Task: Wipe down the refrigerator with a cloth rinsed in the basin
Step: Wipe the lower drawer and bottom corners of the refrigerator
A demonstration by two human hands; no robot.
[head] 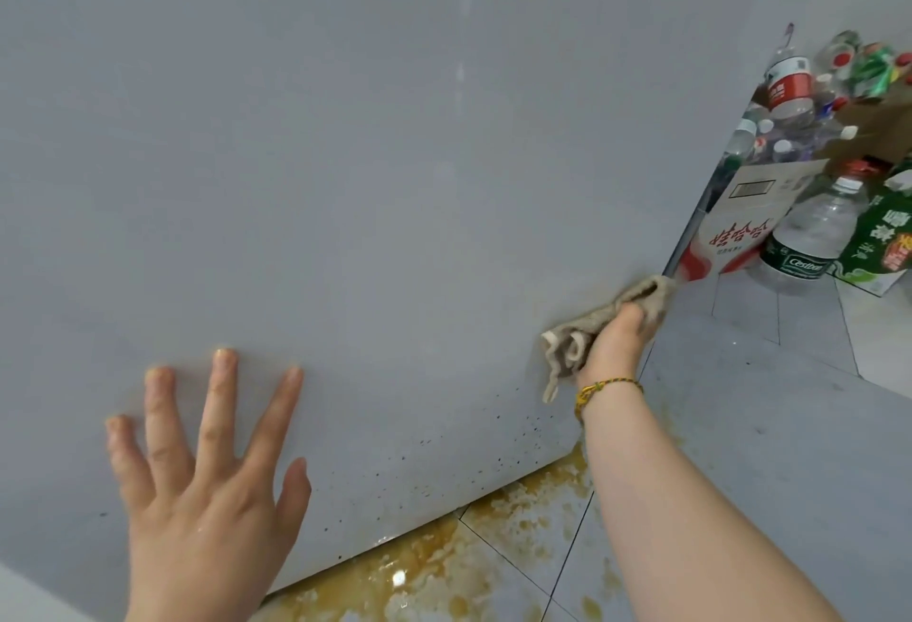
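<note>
The refrigerator's pale grey side panel (345,177) fills most of the view, with small dark specks near its lower right corner. My left hand (207,463) lies flat against the panel low on the left, fingers spread and straight. My right hand (617,340) grips a crumpled beige cloth (582,330) and presses it on the panel close to its right edge. A yellow braided bracelet sits on the right wrist. No basin is in view.
Brownish-yellow stains (469,557) spread over the grey floor tiles under the refrigerator's bottom edge. To the right stand a heap of empty plastic bottles (809,226), a white and red carton (730,226) and a green box (888,246).
</note>
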